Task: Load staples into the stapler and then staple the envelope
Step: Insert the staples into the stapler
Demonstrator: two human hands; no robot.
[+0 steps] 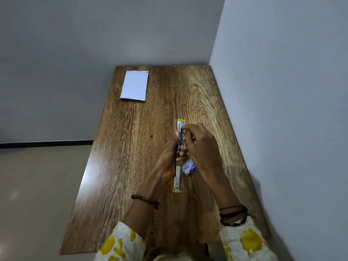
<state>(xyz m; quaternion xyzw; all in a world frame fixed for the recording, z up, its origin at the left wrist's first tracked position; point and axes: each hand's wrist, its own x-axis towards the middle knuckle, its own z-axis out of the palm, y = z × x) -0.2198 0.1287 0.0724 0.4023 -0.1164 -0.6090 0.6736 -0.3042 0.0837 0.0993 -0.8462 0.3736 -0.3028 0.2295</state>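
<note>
Holding the open stapler (179, 147) lengthwise, the left hand (169, 159) grips its middle while right fingers (185, 127) pinch at its far end. The envelope (134, 85) lies far left of the stapler.

Stapler (179, 166): yellow with a bare metal inside, swung fully open into one long strip, pointing away along the table, held up in both hands near the right side.
Staple channel (180, 137): metal, facing up at the far half; whether staples sit in it is too blurred to tell.
Staple box (188, 167): small, white and blue, lying on the wood just right of the stapler, partly hidden.
Envelope (134, 85): white, flat, at the far left corner, well apart from the stapler.
</note>
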